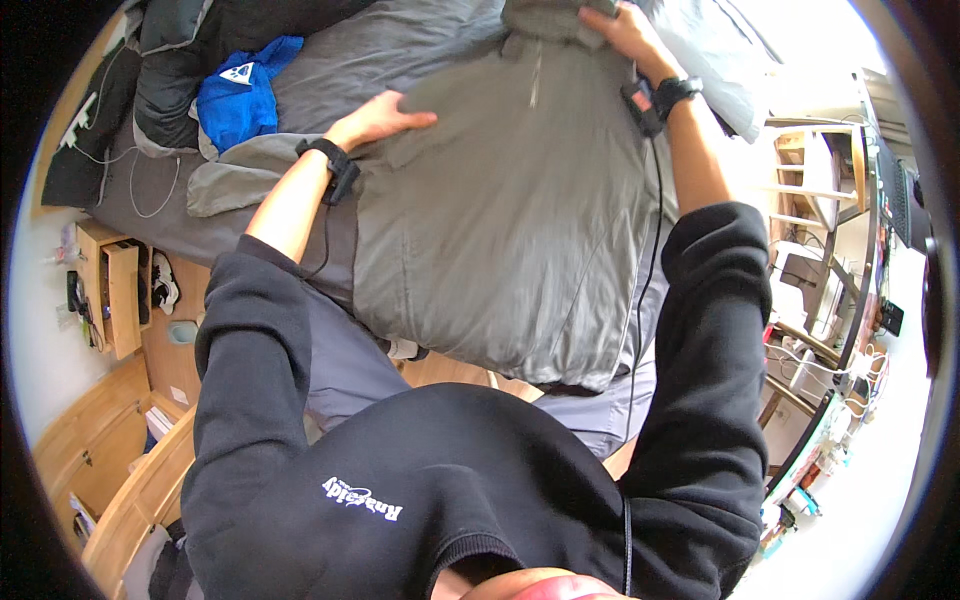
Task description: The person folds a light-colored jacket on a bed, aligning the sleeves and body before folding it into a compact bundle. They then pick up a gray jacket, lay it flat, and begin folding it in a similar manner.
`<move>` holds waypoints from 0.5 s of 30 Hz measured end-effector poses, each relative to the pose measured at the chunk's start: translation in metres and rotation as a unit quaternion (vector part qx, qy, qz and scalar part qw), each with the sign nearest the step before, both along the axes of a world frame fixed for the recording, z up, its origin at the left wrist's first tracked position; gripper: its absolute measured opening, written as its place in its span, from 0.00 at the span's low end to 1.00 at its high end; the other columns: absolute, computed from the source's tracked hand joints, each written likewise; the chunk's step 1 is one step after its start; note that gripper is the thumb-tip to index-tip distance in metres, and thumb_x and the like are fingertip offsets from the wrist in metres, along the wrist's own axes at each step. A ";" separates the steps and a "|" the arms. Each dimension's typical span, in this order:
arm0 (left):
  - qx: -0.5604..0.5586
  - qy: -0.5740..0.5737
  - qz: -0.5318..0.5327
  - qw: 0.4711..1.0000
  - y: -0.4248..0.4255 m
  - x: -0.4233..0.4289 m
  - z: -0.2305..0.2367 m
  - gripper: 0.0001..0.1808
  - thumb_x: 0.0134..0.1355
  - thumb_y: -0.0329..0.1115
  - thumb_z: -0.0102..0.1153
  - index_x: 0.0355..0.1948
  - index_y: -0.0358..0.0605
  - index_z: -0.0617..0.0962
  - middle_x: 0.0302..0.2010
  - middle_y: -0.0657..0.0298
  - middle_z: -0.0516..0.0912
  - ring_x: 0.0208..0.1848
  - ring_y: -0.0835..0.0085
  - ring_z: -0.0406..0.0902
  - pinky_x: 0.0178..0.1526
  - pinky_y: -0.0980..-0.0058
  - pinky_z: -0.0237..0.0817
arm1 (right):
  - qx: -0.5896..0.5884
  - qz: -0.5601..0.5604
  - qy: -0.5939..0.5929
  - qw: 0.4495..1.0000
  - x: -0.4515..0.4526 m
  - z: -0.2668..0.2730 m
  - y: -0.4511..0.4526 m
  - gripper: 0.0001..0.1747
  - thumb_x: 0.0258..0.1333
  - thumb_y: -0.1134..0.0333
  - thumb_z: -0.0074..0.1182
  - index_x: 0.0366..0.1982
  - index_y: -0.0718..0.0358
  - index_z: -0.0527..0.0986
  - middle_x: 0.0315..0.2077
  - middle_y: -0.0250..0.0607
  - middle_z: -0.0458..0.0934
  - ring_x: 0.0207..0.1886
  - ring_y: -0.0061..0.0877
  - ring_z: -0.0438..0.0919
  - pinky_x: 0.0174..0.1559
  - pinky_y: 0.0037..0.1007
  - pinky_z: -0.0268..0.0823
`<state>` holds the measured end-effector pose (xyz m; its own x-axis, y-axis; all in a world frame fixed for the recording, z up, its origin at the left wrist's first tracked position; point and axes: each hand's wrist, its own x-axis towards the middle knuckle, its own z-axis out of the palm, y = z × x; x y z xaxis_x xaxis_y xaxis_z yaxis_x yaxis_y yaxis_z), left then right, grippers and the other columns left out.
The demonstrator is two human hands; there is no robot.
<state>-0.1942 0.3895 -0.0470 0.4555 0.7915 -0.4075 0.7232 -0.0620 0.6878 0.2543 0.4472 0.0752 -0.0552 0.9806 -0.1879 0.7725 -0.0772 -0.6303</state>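
A grey-green hooded jacket (487,195) lies spread on the bed in front of me, its lower hem hanging over the near edge. Its hood (551,19) is at the top of the view, with a pale zip or cord below it. My left hand (386,120) is at the garment's left side, thumb apart from the fingers; nothing is seen held in it. One sleeve (236,172) extends to the left beyond that wrist. My right hand (630,34) rests at the right side of the hood; whether its fingers grip the cloth is unclear.
Dark grey bedding (360,64) lies under the jacket. A blue cloth item (238,105) and a white cable (139,187) are on the left. Black devices with cables are strapped to both wrists. A wooden chair (814,172) and a cluttered desk (851,330) stand right.
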 end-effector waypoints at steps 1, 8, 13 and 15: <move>0.027 0.029 0.052 0.998 0.007 -0.006 0.004 0.54 0.53 0.67 0.75 0.67 0.29 0.77 0.64 0.45 0.82 0.67 0.59 0.78 0.69 0.61 0.67 | 0.004 -0.051 0.001 0.999 0.001 0.010 0.010 0.27 0.73 0.60 0.57 0.67 0.64 0.70 0.58 0.50 0.79 0.58 0.36 0.78 0.58 0.38 0.74; 0.493 0.094 0.141 0.853 0.069 -0.029 0.028 0.39 0.58 0.58 0.75 0.60 0.44 0.74 0.54 0.48 0.82 0.58 0.52 0.79 0.62 0.56 0.71 | 0.391 -0.045 0.038 0.918 -0.002 -0.044 0.011 0.34 0.66 0.67 0.63 0.68 0.70 0.66 0.62 0.58 0.75 0.65 0.44 0.74 0.67 0.40 0.66; 0.532 0.135 0.026 0.835 0.000 -0.021 0.006 0.41 0.64 0.51 0.68 0.72 0.49 0.67 0.72 0.43 0.67 0.73 0.43 0.64 0.74 0.48 0.57 | 0.327 0.073 -0.072 0.939 -0.019 -0.120 -0.123 0.38 0.66 0.56 0.63 0.74 0.50 0.65 0.76 0.54 0.59 0.78 0.53 0.58 0.76 0.50 0.55; 0.502 0.068 -0.043 0.861 -0.059 -0.001 -0.007 0.40 0.66 0.51 0.64 0.76 0.54 0.64 0.77 0.44 0.61 0.77 0.42 0.58 0.77 0.44 0.51 | 0.178 0.045 -0.160 0.970 -0.032 -0.148 -0.190 0.38 0.71 0.45 0.54 0.77 0.47 0.62 0.78 0.53 0.55 0.79 0.54 0.54 0.78 0.55 0.49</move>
